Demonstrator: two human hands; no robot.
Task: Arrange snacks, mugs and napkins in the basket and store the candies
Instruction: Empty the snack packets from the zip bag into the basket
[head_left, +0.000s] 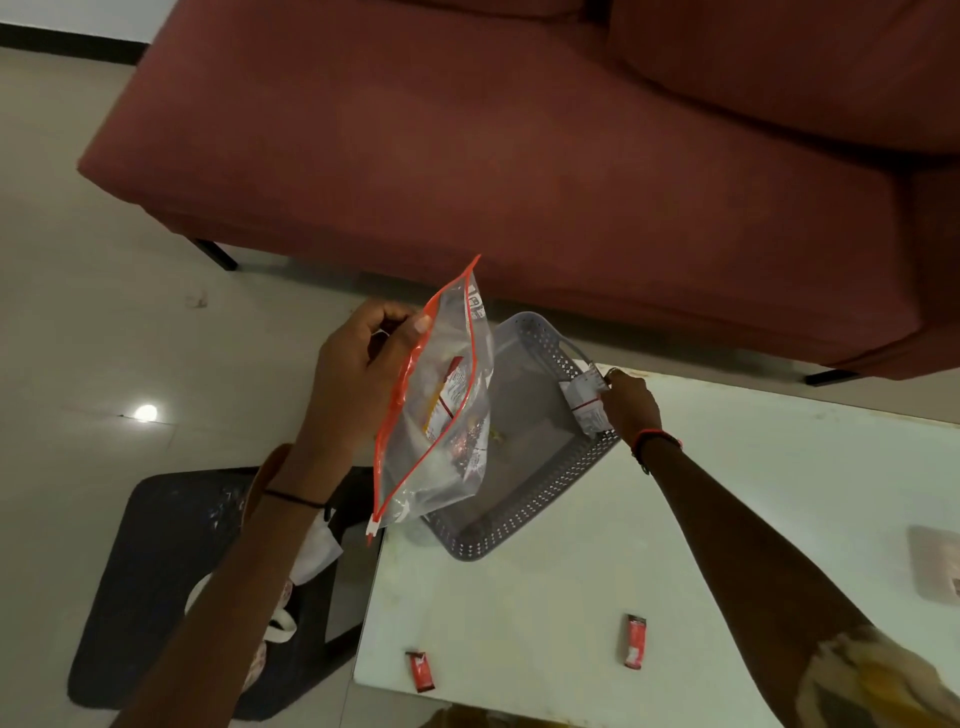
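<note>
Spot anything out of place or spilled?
A red candy and a second red candy lie loose on the white table, outside the zip bag in the left hand; the second sits right by the table's near edge. Nothing looks spilled or damaged.

dim, warm-tinted view, lamp glare on the floor (146, 413), wide-angle bending

Print on zip bag (441, 405) & packets too blurry, no legible txt.
</note>
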